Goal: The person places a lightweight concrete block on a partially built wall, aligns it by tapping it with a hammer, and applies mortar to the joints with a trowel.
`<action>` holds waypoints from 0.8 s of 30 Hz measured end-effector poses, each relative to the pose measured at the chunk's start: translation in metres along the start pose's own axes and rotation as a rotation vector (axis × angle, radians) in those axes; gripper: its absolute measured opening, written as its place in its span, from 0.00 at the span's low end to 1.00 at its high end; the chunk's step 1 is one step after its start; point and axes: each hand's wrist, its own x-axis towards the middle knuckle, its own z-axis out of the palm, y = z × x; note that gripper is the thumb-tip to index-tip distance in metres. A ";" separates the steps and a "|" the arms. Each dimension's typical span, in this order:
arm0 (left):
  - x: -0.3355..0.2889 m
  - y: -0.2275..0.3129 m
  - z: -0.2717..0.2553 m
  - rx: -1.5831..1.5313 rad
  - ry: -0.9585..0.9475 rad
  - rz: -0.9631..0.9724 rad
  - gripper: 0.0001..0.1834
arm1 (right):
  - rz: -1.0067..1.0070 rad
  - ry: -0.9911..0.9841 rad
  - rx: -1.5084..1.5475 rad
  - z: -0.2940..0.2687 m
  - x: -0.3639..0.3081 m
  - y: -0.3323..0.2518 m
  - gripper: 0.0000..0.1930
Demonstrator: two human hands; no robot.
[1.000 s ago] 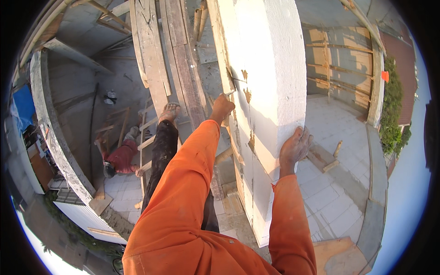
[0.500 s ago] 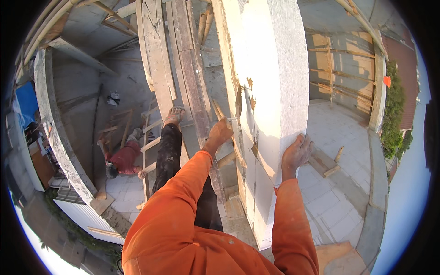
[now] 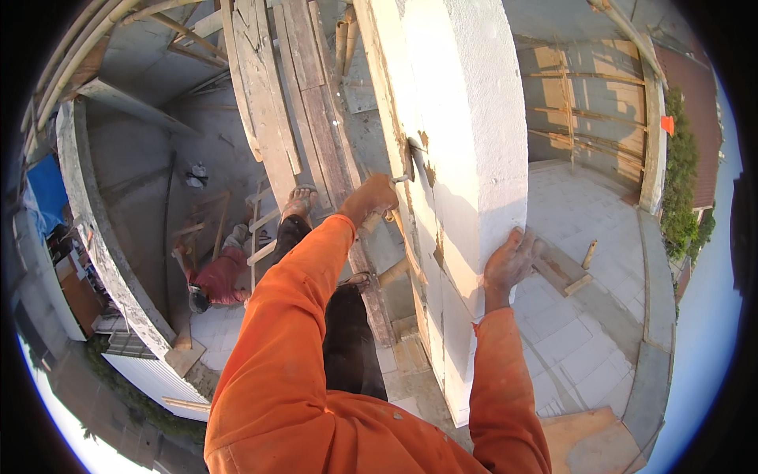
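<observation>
A tall white block wall runs upward through the middle, with brownish mortar smears on its left face. My left hand is closed round the handle of a trowel. Its bent metal neck shows beyond my knuckles, and the narrow blade lies edge-on against the wall's left side. Part of the handle is hidden in my fist. My right hand rests open on the wall's right side, fingers pointing upward along the white surface. Both my arms wear orange sleeves.
My bare feet stand on narrow wooden planks, high above the floor. Below left, a person in a red shirt bends beside a wooden ladder. A grey beam curves at far left. Pale blocks cover the surface at right.
My left hand has moved up and slightly right with the trowel, bringing it against the wall. My right hand stays on the wall. The view has shifted slightly.
</observation>
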 end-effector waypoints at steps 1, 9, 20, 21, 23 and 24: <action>-0.009 0.005 -0.002 -0.005 0.001 0.026 0.17 | -0.012 0.007 -0.010 -0.001 0.000 -0.001 0.26; -0.081 0.060 0.030 0.185 0.099 0.104 0.20 | -0.027 0.031 -0.055 0.003 -0.001 0.002 0.27; -0.143 -0.006 0.084 0.056 0.257 0.013 0.26 | 0.005 -0.011 -0.045 -0.001 0.000 -0.002 0.26; -0.131 -0.017 0.080 0.017 0.264 -0.051 0.27 | 0.015 -0.023 -0.053 -0.001 0.000 -0.001 0.27; -0.107 -0.033 0.066 -0.009 0.293 -0.134 0.28 | 0.036 -0.030 -0.044 0.000 0.001 0.000 0.27; -0.098 -0.037 0.062 0.011 0.286 -0.181 0.29 | 0.020 -0.025 -0.047 0.001 0.001 0.000 0.27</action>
